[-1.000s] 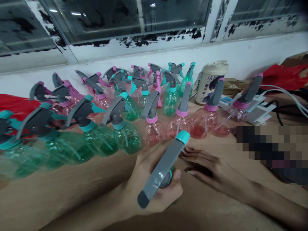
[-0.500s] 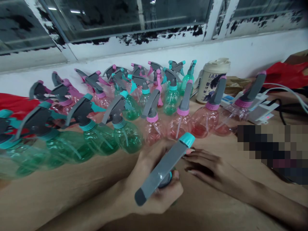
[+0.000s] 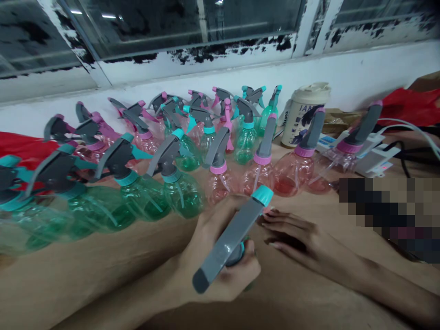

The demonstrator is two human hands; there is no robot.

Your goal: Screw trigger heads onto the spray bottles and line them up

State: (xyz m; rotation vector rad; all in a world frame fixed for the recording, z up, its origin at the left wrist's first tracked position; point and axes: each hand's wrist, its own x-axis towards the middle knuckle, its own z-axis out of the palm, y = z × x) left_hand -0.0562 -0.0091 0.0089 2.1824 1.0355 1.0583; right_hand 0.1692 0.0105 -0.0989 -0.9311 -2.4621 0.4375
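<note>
My left hand (image 3: pixel 220 266) is closed around a spray bottle, gripping just under its grey trigger head (image 3: pixel 230 238) with a teal nozzle tip (image 3: pixel 263 195). The bottle's body is hidden beneath my hand. My right hand (image 3: pixel 295 240) rests on the brown table (image 3: pixel 85 275) just right of that bottle, fingers stretched toward it and curled down a little, nothing visible in them. Right behind my hands stand rows of green spray bottles (image 3: pixel 182 192) and pink spray bottles (image 3: pixel 292 172).
Many more green and pink spray bottles crowd the table back to the white wall. A cream lidded cup (image 3: pixel 304 114) stands at the back right, beside a white power strip (image 3: pixel 373 160) with cables. Red cloth (image 3: pixel 409 103) lies far right; a blurred patch covers the right edge.
The trigger head in my left hand has tilted slightly and its teal tip has shifted a little. My right hand has stayed almost where it was.
</note>
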